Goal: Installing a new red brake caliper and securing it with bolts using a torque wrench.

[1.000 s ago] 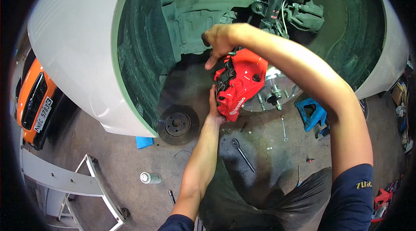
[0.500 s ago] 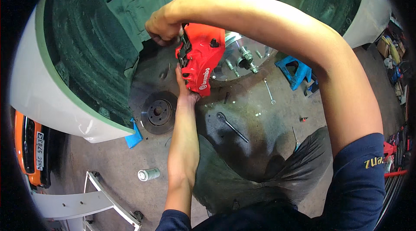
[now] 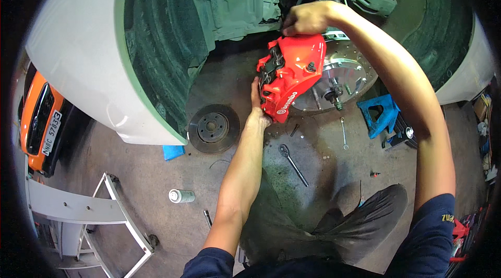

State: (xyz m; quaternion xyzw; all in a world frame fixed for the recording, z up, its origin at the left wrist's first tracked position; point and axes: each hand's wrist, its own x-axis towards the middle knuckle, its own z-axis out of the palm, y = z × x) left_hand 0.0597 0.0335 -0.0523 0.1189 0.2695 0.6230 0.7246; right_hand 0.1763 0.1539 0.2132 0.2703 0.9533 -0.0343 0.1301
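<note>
The left hand (image 3: 256, 103) clamps the red caliper (image 3: 293, 73) low, likely to bear its weight, by the shiny disc (image 3: 354, 64). The right hand (image 3: 307, 19) curls at its top; I can't tell its grip.

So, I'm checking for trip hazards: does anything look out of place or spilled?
A ratchet and wrench lie loose on the floor beyond the person's legs, easy to step on. Dark patches there may be stains or shadow.
</note>
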